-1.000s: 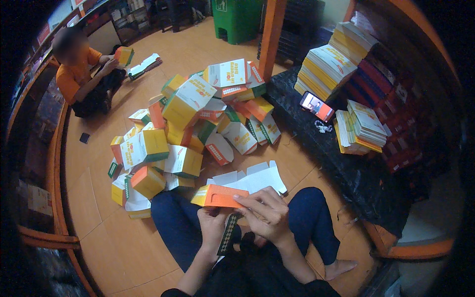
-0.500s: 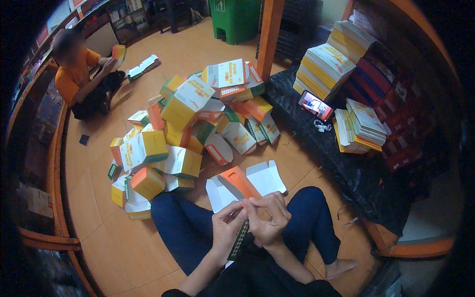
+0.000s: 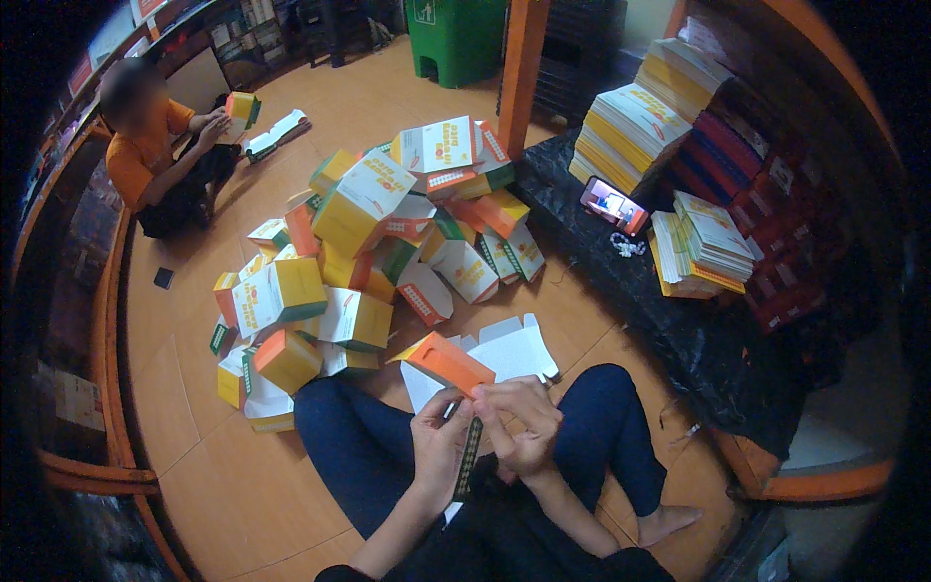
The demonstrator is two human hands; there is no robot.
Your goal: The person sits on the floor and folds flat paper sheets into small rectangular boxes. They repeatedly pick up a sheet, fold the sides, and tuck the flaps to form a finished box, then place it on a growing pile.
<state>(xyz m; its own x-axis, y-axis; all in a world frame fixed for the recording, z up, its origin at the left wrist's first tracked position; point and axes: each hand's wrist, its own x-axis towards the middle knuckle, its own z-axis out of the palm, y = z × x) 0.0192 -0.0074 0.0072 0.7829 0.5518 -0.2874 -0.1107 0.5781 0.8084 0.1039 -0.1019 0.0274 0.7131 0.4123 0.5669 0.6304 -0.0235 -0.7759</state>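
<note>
I sit on the floor with legs apart in blue trousers. Both hands hold a flat, half-folded cardboard box blank (image 3: 464,369), white inside with an orange flap sticking up to the left. My left hand (image 3: 438,444) grips its lower edge; my right hand (image 3: 519,420) pinches a fold beside it. A dark patterned strip of the blank hangs down between my hands. In front of my knees lies a big pile of folded boxes (image 3: 359,242), orange, yellow, white and green.
Another person in an orange shirt (image 3: 155,155) sits at the far left holding a box. On a black-covered ledge to the right stand stacks of flat blanks (image 3: 640,116) and a lit phone (image 3: 613,204). A green bin (image 3: 456,39) and an orange post (image 3: 522,68) stand behind.
The blank has been turned and drawn closer to my body: the orange flap, first flat, now tilts up to the left. My hands have shifted together onto one fold.
</note>
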